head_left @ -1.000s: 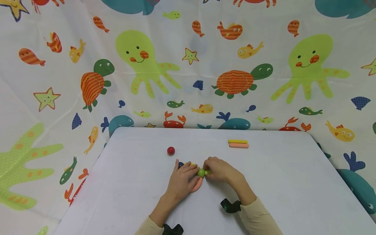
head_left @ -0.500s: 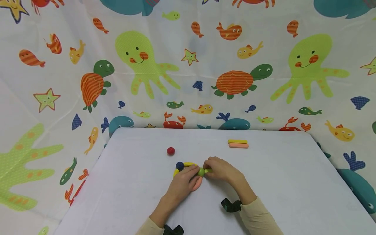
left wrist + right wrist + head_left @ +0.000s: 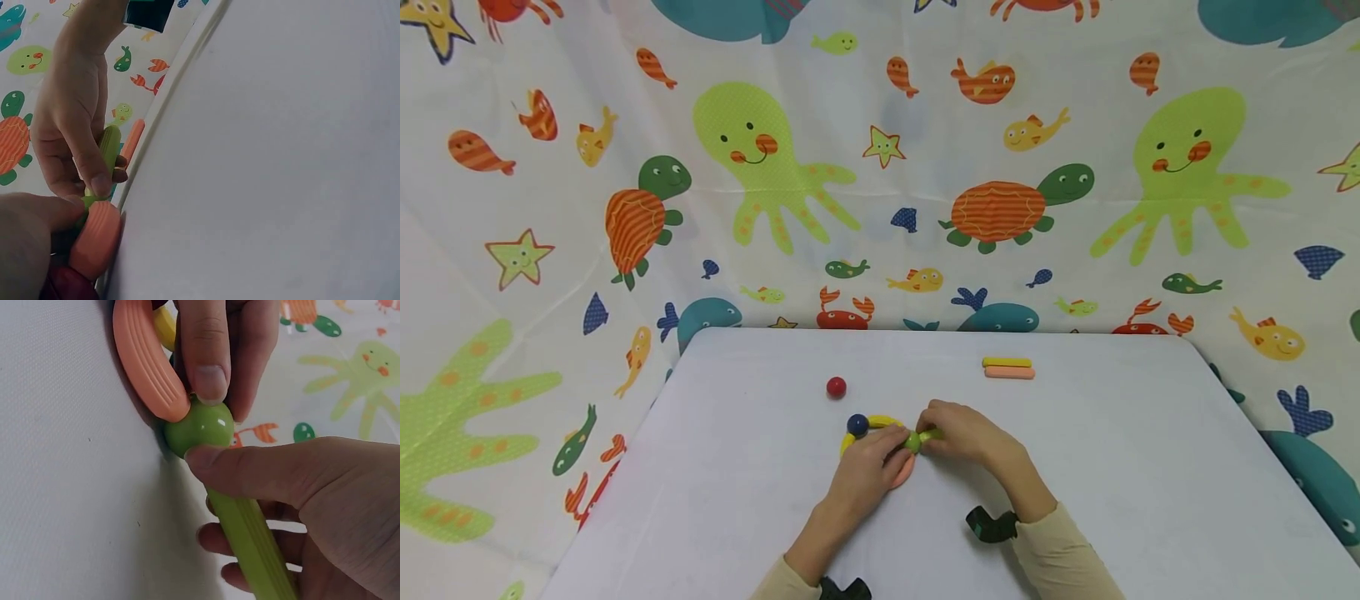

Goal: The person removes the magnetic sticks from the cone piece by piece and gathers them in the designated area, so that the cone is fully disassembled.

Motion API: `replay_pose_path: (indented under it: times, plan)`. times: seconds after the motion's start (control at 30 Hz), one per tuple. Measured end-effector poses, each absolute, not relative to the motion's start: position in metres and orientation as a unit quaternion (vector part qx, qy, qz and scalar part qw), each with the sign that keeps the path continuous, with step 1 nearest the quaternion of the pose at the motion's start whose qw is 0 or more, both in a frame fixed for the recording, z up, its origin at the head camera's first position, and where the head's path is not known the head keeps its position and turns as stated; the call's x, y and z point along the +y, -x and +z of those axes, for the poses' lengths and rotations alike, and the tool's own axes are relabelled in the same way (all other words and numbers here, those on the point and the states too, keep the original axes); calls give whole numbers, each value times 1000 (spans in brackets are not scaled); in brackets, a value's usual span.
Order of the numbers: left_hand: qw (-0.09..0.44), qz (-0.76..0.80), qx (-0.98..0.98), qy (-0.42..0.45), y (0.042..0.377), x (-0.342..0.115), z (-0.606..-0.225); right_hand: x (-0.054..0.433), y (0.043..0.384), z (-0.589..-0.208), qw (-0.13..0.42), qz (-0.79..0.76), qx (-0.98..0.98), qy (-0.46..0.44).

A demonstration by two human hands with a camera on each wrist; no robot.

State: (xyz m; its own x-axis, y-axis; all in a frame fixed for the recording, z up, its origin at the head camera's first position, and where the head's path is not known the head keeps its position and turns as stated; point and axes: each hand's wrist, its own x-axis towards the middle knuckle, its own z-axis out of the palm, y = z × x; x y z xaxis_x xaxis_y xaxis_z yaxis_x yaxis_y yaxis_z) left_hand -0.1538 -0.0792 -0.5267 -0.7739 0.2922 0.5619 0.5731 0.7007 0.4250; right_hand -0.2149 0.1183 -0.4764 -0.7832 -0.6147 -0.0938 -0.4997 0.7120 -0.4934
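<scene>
In the head view my left hand [image 3: 867,460] pinches a glossy green ball [image 3: 200,429], its thumb on top in the right wrist view. My right hand [image 3: 962,432] grips a straight, ribbed green rod [image 3: 251,547], whose end meets the ball; the right thumb lies across that joint. An orange curved rod [image 3: 147,359] touches the ball from another side. Beyond the left fingers are a dark blue ball [image 3: 857,425] and a yellow curved rod [image 3: 882,421] beside it. A dark red ball [image 3: 67,284] at the orange rod's other end is partly hidden by the left hand.
A loose red ball [image 3: 837,387] lies behind the hands on the white table [image 3: 737,467]. Farther right, a straight yellow rod [image 3: 1007,362] and an orange rod [image 3: 1009,372] lie side by side. A cloth [image 3: 910,292] printed with sea animals hangs behind the table.
The left fingers have drawn back from the blue ball and yellow rods, which now show more fully. The joined pieces have shifted slightly left. The right hand stays almost still on the green rod.
</scene>
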Motion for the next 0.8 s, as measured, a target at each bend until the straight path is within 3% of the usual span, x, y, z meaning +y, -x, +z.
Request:
replay_pose_path:
  times: [0.8]
  plan:
    - [225,-303,-899,222,151,-74,-526,119,218,-480,67,-237,918,310]
